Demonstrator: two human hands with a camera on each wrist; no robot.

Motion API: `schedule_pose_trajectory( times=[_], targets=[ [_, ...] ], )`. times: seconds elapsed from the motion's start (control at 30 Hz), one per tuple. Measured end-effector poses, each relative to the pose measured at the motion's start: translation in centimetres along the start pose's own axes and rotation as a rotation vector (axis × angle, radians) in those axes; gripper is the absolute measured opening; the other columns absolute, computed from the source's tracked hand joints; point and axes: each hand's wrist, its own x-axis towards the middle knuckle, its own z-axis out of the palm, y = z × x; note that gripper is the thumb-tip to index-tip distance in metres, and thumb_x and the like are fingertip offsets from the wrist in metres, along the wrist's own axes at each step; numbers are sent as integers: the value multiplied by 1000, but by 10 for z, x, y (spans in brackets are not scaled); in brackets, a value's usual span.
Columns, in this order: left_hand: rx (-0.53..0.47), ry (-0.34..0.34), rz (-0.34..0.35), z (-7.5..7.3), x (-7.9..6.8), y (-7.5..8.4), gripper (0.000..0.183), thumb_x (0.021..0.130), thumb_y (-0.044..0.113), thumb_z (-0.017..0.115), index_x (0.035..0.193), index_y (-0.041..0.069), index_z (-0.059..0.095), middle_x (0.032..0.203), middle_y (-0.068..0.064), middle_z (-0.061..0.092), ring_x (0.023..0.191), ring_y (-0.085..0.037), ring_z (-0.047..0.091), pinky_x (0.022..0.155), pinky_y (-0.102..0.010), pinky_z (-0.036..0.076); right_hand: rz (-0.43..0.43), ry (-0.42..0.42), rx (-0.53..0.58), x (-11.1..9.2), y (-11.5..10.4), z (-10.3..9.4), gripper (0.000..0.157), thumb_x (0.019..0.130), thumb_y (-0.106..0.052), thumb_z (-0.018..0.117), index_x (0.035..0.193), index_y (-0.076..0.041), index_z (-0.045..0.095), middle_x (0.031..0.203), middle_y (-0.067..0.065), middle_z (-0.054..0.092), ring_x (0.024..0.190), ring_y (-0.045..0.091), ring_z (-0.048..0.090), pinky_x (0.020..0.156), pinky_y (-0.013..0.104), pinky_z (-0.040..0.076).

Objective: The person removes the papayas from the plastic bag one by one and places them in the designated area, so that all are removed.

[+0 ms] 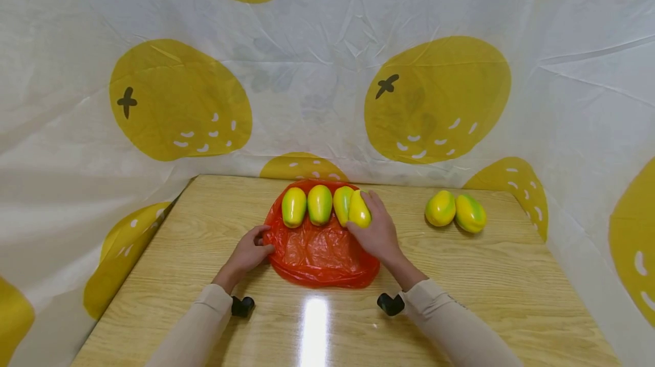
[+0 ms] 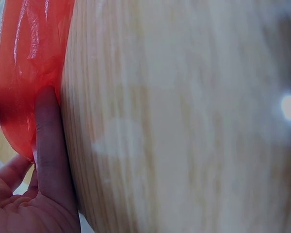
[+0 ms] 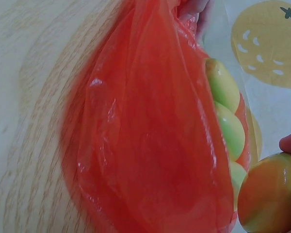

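A red plastic bag lies spread with its mouth facing up. Inside it, along the far side, three yellow-green mangoes sit in a row. My left hand holds the bag's left rim, with the thumb on one side of the plastic and fingers on the other. My right hand grips another mango at the bag's right side, close against the rightmost one in the row. In the right wrist view this held mango shows at the lower right, next to the bag's edge.
Two more mangoes lie side by side on the wooden table, to the right of the bag. A white cloth with yellow fruit prints hangs behind the table and at its sides.
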Motion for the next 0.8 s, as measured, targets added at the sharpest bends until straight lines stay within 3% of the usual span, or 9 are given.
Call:
schedule_pose_trajectory(
  times=[0.47,0.6,0.8],
  targets=[
    [11,-10,-25,0,-1,0,64,93,11,67,153,4,45,133,-20,55,113,-29,56,85,-30,56,12,-1,-19,1,7,-5,81,91,-26,73,162,-12,36,173,14,23,154,42,34,122,61,34],
    [29,11,-28,2,-1,-1,64,94,11,66,153,5,44,135,-19,54,114,-29,55,85,-28,55,9,11,-29,3,10,-8,82,90,-25,74,161,-12,37,172,15,24,152,42,36,122,60,35],
    [-20,65,-22,7,-3,0,63,92,8,65,153,4,47,125,-19,55,102,-25,58,75,-27,57,2,29,-41,7,17,-15,82,90,-25,73,161,-10,36,171,17,25,151,43,37,122,60,35]
  ],
)
